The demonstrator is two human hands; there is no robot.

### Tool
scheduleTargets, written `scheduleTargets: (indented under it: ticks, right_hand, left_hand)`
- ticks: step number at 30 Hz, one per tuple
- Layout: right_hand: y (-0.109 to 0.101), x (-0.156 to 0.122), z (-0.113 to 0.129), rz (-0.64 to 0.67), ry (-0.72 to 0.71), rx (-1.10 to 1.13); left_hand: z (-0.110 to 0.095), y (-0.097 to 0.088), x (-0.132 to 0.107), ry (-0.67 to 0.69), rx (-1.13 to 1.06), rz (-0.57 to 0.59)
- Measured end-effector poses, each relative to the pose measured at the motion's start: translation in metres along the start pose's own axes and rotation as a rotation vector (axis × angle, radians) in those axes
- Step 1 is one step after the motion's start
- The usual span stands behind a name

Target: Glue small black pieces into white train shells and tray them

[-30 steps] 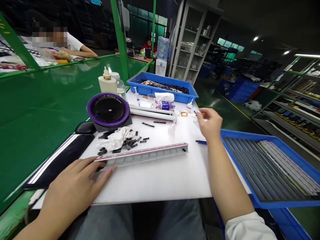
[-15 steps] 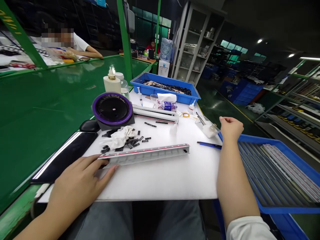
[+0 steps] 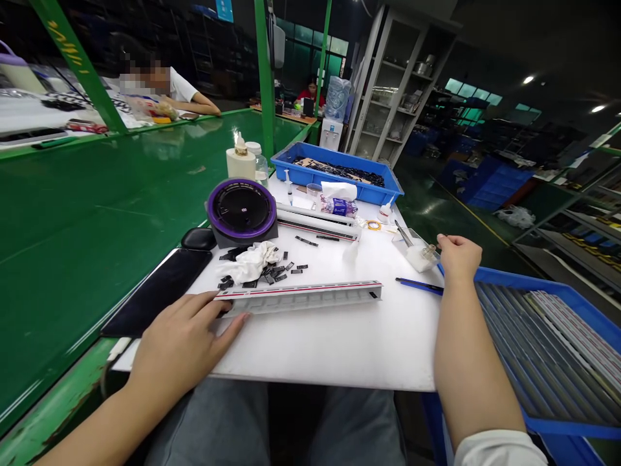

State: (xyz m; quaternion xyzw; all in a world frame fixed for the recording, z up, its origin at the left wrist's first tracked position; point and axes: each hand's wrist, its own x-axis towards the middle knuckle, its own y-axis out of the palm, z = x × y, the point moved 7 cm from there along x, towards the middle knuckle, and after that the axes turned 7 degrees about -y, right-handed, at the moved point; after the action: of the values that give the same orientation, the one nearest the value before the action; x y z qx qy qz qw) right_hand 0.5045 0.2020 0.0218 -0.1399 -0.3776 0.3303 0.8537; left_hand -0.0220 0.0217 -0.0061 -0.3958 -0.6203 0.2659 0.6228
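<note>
My left hand (image 3: 187, 336) is closed around the left end of a long white channel-shaped shell (image 3: 301, 299) with a red stripe, which lies on the white tabletop (image 3: 330, 349). A small black piece (image 3: 373, 295) shows inside the shell's right end. At the table's right edge, my right hand (image 3: 460, 257) is raised with its fingers pinched together; what they hold, if anything, is too small to make out. Just left of it is a little glass bottle (image 3: 429, 251) on a white pad (image 3: 419, 260). Small black pieces (image 3: 276, 274) lie beyond the shell, beside a crumpled white cloth (image 3: 252, 261).
Left of the cloth stand a round purple-rimmed fan (image 3: 242, 210) and a dark phone-like slab (image 3: 158, 291). A blue tray (image 3: 572, 421) of long strips is at my right. At the back sits a blue bin (image 3: 334, 184). A blue pen-like tool (image 3: 420, 285) lies right of the shell.
The view has turned slightly left, so everything sits further right in the picture. My left hand stays on the shell; my right hand remains pinched near the bottle.
</note>
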Motion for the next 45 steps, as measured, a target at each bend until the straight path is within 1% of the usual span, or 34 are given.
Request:
scheduleTargets:
  ticks: [2,5,9,11,13,14,16,17,18,19,20,21,23,25,27,28,30,31,33,38,42,45]
  right_hand:
    - [-0.008,-0.001,0.003,-0.075,0.02,-0.045]
    - [-0.01,-0.003,0.006,-0.075,0.047,-0.059]
    - [-0.015,-0.009,0.007,-0.165,0.054,-0.02]
    - [-0.016,-0.012,0.009,-0.17,0.066,0.017]
    - [-0.02,-0.015,0.018,-0.181,0.066,0.042]
    - [-0.027,-0.018,0.026,-0.242,0.054,0.061]
    - [-0.048,-0.028,0.048,-0.46,0.017,0.197]
    - [-0.058,-0.036,0.06,-0.562,0.008,0.33]
    - [-0.064,-0.045,0.073,-0.629,0.01,0.502]
    - [-0.065,-0.055,0.088,-0.627,0.031,0.697]
    - [-0.061,-0.066,0.107,-0.563,0.059,0.877]
    - [-0.053,-0.081,0.129,-0.445,0.094,1.02]
    - [-0.034,-0.122,0.18,-0.182,0.097,1.202]
    - [-0.012,-0.175,0.226,0.039,0.085,1.271]
    - [0.012,-0.228,0.257,0.223,0.094,1.267]
    - [0.023,-0.25,0.268,0.295,0.086,1.246]
    - [0.04,-0.284,0.278,0.388,0.068,1.188]
    - [0.046,-0.295,0.28,0.413,0.054,1.154]
    - [0.053,-0.309,0.28,0.44,0.016,1.079]
    - [0.062,-0.321,0.278,0.45,-0.094,0.935]
    - [0.068,-0.327,0.278,0.444,-0.119,0.883]
    - [0.066,-0.326,0.28,0.44,-0.13,0.875]
  left_hand:
    - [0.0,-0.001,0.0,-0.003,-0.004,-0.007]
    - [-0.001,-0.003,0.0,-0.003,0.001,-0.024]
    - [-0.003,-0.005,-0.001,-0.012,0.015,-0.03]
    - [-0.003,-0.005,-0.001,-0.029,0.018,-0.014]
    - [-0.004,-0.005,-0.001,-0.058,0.023,0.002]
    - [-0.004,-0.005,-0.001,-0.075,0.025,0.007]
    - [-0.004,-0.006,-0.001,-0.106,0.029,0.023]
    - [-0.005,-0.006,-0.001,-0.119,0.029,0.033]
    - [-0.005,-0.006,-0.001,-0.13,0.025,0.045]
    - [-0.005,-0.006,-0.001,-0.139,0.019,0.059]
    - [-0.005,-0.006,-0.001,-0.148,0.014,0.069]
    - [-0.005,-0.006,-0.001,-0.157,0.009,0.075]
    - [-0.005,-0.007,-0.001,-0.168,0.005,0.077]
    - [-0.005,-0.007,-0.002,-0.175,0.004,0.072]
    - [-0.004,-0.007,-0.002,-0.178,0.001,0.067]
    - [-0.004,-0.007,-0.002,-0.18,-0.002,0.066]
    - [-0.004,-0.008,-0.002,-0.184,-0.009,0.064]
    - [-0.004,-0.008,-0.002,-0.186,-0.013,0.063]
    - [-0.004,-0.008,-0.003,-0.193,-0.023,0.064]
    - [-0.002,-0.005,-0.004,-0.186,-0.04,0.064]
    - [-0.001,-0.002,-0.005,-0.199,-0.044,0.044]
    - [0.0,-0.001,-0.005,-0.213,-0.036,0.052]
